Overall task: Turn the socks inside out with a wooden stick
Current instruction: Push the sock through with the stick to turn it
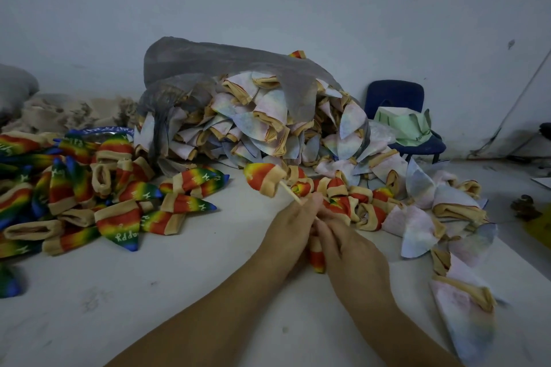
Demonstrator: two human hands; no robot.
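Rainbow-striped sock (264, 179) with tan cuff caps the wooden stick (290, 194) at centre frame; left hand (293, 225) pinches the stick; right hand (347, 250) grips another sock (316, 256).

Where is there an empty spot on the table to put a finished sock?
Bare table lies near you, left of the left hand, below the rainbow socks. A smaller gap sits between those and the stick. Crowded: the bag of pale socks behind and right.

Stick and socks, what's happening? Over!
Left hand shut on stick. Right hand shut on sock. Another sock on stick's tip. Nothing blocking.
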